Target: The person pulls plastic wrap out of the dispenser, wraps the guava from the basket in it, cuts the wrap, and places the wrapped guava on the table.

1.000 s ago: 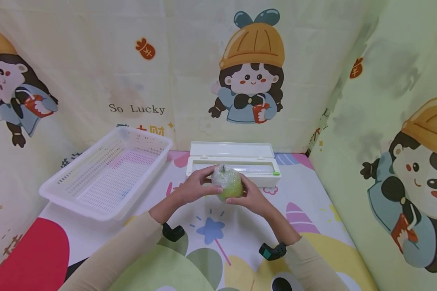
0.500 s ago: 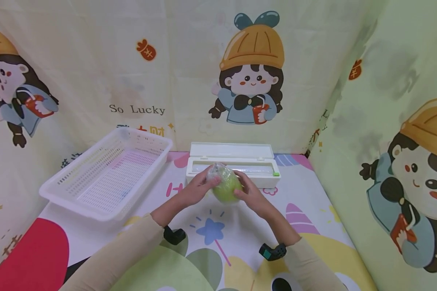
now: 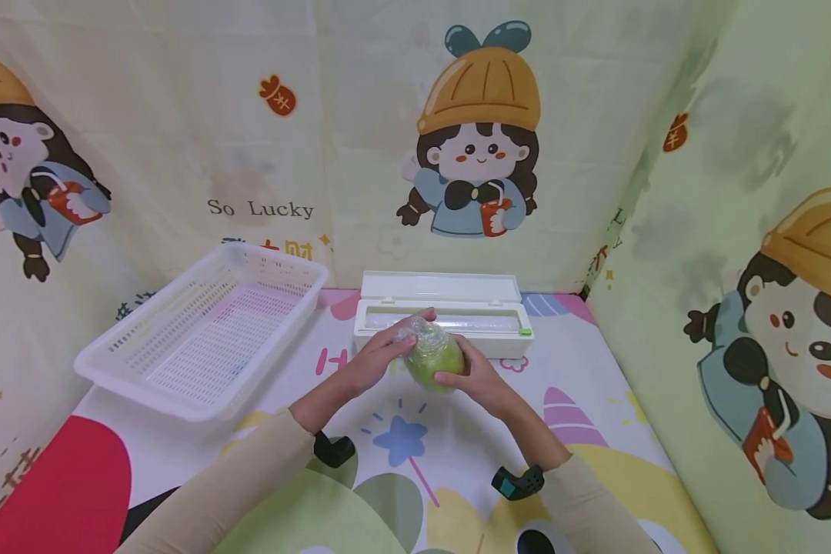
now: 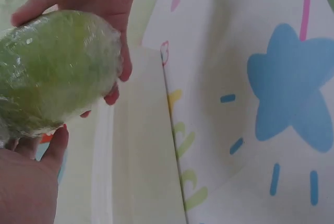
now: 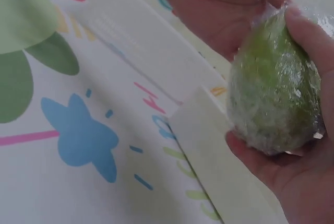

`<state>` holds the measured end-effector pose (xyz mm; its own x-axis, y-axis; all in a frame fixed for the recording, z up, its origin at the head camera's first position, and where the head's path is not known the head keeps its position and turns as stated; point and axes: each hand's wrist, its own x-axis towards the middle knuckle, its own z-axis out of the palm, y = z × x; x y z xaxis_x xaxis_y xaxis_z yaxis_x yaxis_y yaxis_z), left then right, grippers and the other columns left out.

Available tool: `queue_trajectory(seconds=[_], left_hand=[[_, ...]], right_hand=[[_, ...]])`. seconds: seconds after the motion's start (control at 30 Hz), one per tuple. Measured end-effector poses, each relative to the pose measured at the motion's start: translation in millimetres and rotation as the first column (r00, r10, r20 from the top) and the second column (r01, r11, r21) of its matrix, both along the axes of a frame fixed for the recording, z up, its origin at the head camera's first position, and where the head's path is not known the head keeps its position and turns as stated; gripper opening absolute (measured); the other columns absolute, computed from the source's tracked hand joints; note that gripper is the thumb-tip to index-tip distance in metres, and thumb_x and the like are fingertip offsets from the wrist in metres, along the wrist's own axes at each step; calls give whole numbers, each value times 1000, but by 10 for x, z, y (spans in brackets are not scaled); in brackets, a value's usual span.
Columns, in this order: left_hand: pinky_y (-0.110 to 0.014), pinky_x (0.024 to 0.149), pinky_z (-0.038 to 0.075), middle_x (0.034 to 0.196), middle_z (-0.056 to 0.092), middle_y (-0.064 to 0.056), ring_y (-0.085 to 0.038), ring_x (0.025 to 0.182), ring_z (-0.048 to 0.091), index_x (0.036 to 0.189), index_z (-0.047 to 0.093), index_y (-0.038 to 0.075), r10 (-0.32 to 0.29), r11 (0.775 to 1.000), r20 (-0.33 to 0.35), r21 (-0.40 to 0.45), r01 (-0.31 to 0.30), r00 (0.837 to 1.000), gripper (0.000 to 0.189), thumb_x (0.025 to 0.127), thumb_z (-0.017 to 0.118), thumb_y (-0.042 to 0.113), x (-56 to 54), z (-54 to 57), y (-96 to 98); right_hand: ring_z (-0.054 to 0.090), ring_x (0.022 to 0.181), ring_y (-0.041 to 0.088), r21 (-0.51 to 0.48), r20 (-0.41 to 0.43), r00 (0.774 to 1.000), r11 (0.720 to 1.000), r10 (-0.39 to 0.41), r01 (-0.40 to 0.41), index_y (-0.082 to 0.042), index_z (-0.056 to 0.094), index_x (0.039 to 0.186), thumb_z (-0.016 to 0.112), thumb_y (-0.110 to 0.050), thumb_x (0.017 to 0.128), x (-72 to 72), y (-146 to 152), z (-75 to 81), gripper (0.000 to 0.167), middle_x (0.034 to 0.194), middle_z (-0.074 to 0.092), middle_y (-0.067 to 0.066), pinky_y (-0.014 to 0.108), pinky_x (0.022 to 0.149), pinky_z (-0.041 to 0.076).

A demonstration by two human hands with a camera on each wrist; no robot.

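Note:
A green pear wrapped in clear cling film is held up between both hands above the table. My right hand grips its lower right side, thumb in front and fingers behind. My left hand is at the upper left end, its thumb on the bunched film and its fingers reaching behind. Film covers the pear with shiny creases in the left wrist view. The right wrist view has the wrapped pear with the right palm under it.
Behind the hands stands a white cling film box, lid raised, a film roll inside and a green slider at its right end. A white perforated basket is at the left. Printed cloth walls surround the patterned table.
The pear has turned so that its stem no longer shows and its filmed end tilts left. The left thumb moved up onto the film, and the right hand shifted its grip.

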<state>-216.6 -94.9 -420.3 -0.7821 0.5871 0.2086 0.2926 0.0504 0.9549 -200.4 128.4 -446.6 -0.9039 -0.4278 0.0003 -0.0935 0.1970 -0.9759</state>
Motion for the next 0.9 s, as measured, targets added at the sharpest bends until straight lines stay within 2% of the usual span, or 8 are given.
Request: queue_trajectory(seconds=[0.1, 0.2, 0.3, 0.37, 0.5, 0.6, 0.7, 0.9], left_hand=[[-47, 111, 40, 151, 37, -8, -28, 137, 40, 153, 28, 20, 46, 999, 32, 8, -46, 998, 55, 101, 47, 21, -3, 5, -2], [-41, 103, 49, 145, 40, -11, -30, 126, 49, 152, 27, 16, 137, 990, 66, -26, -136, 988, 67, 94, 61, 22, 2, 6, 11], [-36, 97, 53, 140, 44, -8, -27, 120, 55, 150, 30, 17, 227, 972, 80, -78, -221, 971, 75, 88, 70, 30, 2, 11, 44], [-34, 93, 55, 136, 48, -8, -25, 115, 58, 148, 34, 18, 261, 962, 69, -100, -254, 963, 73, 87, 71, 34, 0, 12, 61], [-29, 88, 56, 128, 55, -10, -21, 107, 59, 145, 41, 16, 250, 965, 37, -89, -246, 967, 61, 92, 65, 33, 9, 11, 52], [-26, 86, 55, 127, 56, -12, -20, 105, 58, 144, 43, 13, 196, 979, 25, -63, -194, 980, 54, 95, 61, 27, 18, 8, 16], [-30, 94, 52, 133, 55, -14, -23, 113, 56, 145, 43, 12, 129, 991, 23, -39, -128, 991, 50, 99, 55, 24, 21, 3, -12], [-47, 115, 34, 151, 44, -6, -23, 142, 37, 148, 38, 11, 60, 998, -11, -13, -60, 998, 47, 104, 42, 24, 35, -28, 27]], right_hand=[[48, 117, 26, 62, -77, 989, 989, -126, 131, -19, 33, 143, 80, -27, 79, 6, -51, 17, 80, 139, 44, 9, 32, 91, 49], [49, 114, 25, 121, -214, 948, 956, -237, 266, -20, 35, 140, 86, -30, 72, 18, -108, 30, 86, 135, 48, 6, 35, 89, 48], [50, 114, 25, 146, -323, 903, 928, -282, 342, -17, 34, 141, 88, -32, 68, 34, -162, 34, 92, 135, 47, 6, 40, 91, 48], [49, 116, 25, 161, -353, 893, 922, -280, 353, -17, 32, 142, 88, -35, 67, 48, -181, 39, 96, 137, 45, 7, 42, 93, 48], [49, 117, 26, 186, -329, 920, 940, -214, 285, -18, 29, 146, 85, -36, 71, 53, -150, 56, 95, 141, 42, 9, 41, 93, 47], [49, 114, 27, 171, -244, 961, 969, -132, 177, -19, 30, 148, 80, -32, 79, 23, -86, 64, 86, 141, 44, 10, 38, 88, 48], [48, 112, 26, 128, -130, 991, 990, -36, 53, -20, 32, 147, 75, -29, 84, -12, -20, 59, 78, 138, 46, 10, 33, 86, 50], [49, 112, 25, 66, -27, 994, 993, 102, -100, -22, 35, 146, 76, -27, 83, -10, 25, 52, 75, 133, 48, 9, 35, 89, 51]])
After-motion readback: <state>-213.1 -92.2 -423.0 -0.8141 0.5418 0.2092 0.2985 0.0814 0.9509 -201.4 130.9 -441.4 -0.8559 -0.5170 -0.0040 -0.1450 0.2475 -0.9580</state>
